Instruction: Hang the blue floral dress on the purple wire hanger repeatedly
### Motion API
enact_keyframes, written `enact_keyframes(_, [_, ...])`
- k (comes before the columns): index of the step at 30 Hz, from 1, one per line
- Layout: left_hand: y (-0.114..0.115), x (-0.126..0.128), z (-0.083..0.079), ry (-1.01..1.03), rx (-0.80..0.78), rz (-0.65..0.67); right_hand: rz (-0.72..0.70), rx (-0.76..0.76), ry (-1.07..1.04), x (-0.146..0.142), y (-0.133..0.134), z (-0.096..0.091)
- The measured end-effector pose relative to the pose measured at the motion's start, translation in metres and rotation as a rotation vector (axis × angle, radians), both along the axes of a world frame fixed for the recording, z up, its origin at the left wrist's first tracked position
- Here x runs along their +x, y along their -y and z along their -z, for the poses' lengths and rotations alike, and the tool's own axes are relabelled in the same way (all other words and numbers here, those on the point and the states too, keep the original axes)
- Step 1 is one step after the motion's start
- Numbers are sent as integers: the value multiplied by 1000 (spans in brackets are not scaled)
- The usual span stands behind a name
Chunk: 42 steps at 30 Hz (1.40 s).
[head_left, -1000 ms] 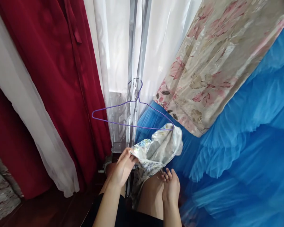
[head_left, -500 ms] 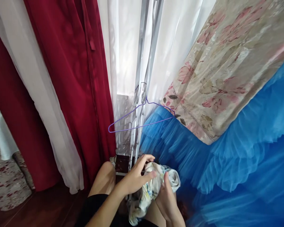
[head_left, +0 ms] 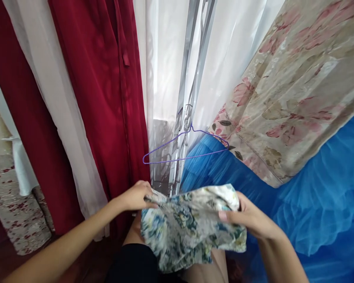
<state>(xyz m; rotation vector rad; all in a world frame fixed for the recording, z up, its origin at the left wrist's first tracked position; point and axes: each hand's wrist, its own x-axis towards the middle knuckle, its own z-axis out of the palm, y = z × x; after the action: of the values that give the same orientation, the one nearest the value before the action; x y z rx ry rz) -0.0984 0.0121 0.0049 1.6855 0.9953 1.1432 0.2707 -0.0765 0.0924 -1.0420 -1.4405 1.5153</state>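
A floral-patterned garment [head_left: 185, 224], white with blue, green and yellow, is spread between my two hands above my lap; its exact kind I cannot tell. My left hand [head_left: 138, 196] pinches its upper left edge. My right hand [head_left: 244, 216] grips the right side, thumb on top and fingers behind the cloth. The lower part hangs loose and slightly blurred. Beyond the cloth, an empty purple wire hanger [head_left: 185, 159] hangs from a metal stand [head_left: 191, 67], apart from both hands.
Dark red fabric [head_left: 100, 98] and a sheer white panel [head_left: 56, 98] hang to the left. At the right are a beige floral cloth [head_left: 295, 98] and a ruffled blue tulle garment [head_left: 321, 188]. White curtains [head_left: 168, 59] hang behind the stand. My knees are below the garment.
The bunched garment has been opened out and stretched sideways. My left hand moved left and my right hand moved right and up. The view shifted slightly, and the hanger still hangs there.
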Motion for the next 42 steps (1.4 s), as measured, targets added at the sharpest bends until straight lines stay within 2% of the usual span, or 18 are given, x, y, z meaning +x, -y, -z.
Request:
enact_keyframes(3, [-32,-35,-29,-304,247,2,133,110,103,-3,-35,-13])
enact_keyframes(7, [-52,-54,-69,-369,434,-75,370,395,231,-6,-93,-14])
enact_keyframes(11, [-50,-40,-97,-447,566,-139,551,567,368,3,-151,-3])
enact_keyframes(14, [-48,-16,-111,-452,649,-176,530,603,468,6,-175,11])
enact_keyframes(17, [-50,2,-121,-438,676,-269,471,672,564,-1,-172,25])
enact_keyframes(21, [-58,3,-131,-519,674,-346,409,749,610,-16,-140,37])
enact_keyframes(26, [-67,9,-141,-700,682,-425,418,710,563,-27,-117,35])
enact_keyframes(31, [-68,52,-147,-537,687,-373,420,657,547,-37,-115,32])
enact_keyframes(34, [-74,73,-145,-501,729,-418,440,669,525,-43,-106,37])
enact_keyframes(36, [-79,78,-142,-490,746,-411,519,717,479,-42,-96,40])
enact_keyframes(38, [-83,78,-139,-473,753,-357,661,771,426,-35,-87,41])
enact_keyframes(42, [-84,77,-137,-469,769,-325,969,784,367,-3,-88,25])
